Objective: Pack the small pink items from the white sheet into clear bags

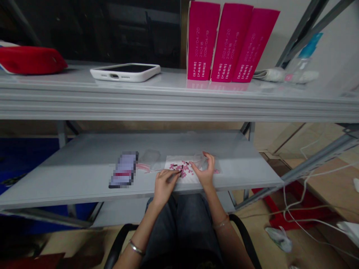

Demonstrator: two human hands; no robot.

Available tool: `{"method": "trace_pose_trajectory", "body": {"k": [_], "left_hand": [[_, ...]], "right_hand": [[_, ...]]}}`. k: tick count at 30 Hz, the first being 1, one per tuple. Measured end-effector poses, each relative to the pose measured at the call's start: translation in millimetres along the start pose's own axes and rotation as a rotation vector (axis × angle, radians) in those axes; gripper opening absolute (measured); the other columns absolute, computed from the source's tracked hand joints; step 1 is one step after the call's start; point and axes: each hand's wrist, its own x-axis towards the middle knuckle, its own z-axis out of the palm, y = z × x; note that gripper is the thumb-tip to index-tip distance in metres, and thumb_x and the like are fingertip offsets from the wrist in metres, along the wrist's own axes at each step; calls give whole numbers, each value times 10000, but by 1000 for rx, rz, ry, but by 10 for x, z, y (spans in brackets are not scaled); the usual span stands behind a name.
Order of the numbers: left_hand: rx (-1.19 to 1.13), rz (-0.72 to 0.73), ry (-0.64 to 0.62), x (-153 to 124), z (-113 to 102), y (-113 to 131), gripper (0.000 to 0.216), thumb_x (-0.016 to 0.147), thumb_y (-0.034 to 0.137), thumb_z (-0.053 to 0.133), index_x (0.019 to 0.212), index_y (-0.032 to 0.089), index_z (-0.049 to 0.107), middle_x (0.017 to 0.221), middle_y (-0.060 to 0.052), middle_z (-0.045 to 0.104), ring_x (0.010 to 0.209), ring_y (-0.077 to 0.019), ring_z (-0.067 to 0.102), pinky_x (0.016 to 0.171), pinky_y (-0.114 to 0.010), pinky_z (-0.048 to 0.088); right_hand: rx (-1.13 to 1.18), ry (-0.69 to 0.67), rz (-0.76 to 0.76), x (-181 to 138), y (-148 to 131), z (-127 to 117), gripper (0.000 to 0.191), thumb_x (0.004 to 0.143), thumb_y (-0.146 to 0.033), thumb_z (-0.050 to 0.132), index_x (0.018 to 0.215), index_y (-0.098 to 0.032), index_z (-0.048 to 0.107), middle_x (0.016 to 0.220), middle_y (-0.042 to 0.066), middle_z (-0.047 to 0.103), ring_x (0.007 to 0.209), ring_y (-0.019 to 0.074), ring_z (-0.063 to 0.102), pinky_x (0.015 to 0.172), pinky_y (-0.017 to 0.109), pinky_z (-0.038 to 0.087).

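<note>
Fingers (pixel 169 175) of the left hand (pixel 164 184) are curled shut around a thin dark tool (pixel 176 174), whose tip lies over the white sheet. The right hand (pixel 205 172) has its fingers (pixel 209 158) bent and closed lightly on a clear bag (pixel 200 160), held just above the far right corner of that sheet.

Both hands rest on the lower shelf (pixel 84 175) of a grey metal rack, near its front edge, with the person's lap and a dark chair below it. The upper shelf (pixel 168 95) runs across the whole view above. On it three pink boxes (pixel 227 41) stand upright side by side, touching one another. A red cushion-like thing (pixel 30 59) lies at its far left, a phone in a white case (pixel 126 71) lies flat between that and the boxes, and a clear bottle (pixel 304 59) lies on its side to the right of the boxes.

On the lower shelf a blurred-out flat thing (pixel 125 170) lies left of the hands. The white sheet (pixel 175 163) lies between the two hands. Another small clear pouch (pixel 151 155) sits just left of the sheet, beside some pale pink strands (pixel 143 167). Smallest are the pink pieces (pixel 185 172), scattered on the sheet just ahead of the tool, with one or two dark bits among them.
</note>
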Motion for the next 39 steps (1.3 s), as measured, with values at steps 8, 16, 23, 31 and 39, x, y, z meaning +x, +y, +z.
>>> {"method": "trace_pose_trajectory", "body": {"k": [8,16,23,31,39], "left_hand": [[-208,31,141,560,181,547,164,776,311,645,887,202,698,880,-47,712,857,-185,631,800,-310,466],[23,197,-163,687,298,520,177,829,319,581,798,214,720,1093,-89,661,1029,-230,581,890,-370,437],[-45,185,-271,597,215,455,112,793,248,623,861,190,690,950,-66,688,923,-208,611,838,-324,446],[-249,27,-201,632,211,390,117,801,247,592,833,173,677,805,-35,686,771,-156,632,695,-233,469],[-607,-171,-142,602,106,427,387,727,342,682,1060,163,596,752,-16,670,581,-95,566,523,-189,429]], "right_hand": [[18,-6,10,-12,26,-7,507,666,-352,703,1101,-191,499,1057,98,551,1022,252,514,897,436,411],[41,23,38,-26,80,16,466,672,-288,657,1093,-190,483,1046,92,547,1002,242,516,884,427,414],[82,8,81,-65,108,34,540,632,-293,697,1111,-177,476,1077,100,552,1028,248,515,920,433,394],[97,-34,159,-16,-29,-109,647,608,-390,746,1166,-168,506,1108,115,575,1040,256,518,938,438,379],[461,-89,550,86,-304,-303,293,735,-398,639,913,-165,644,890,65,655,799,175,584,760,320,461]]}}
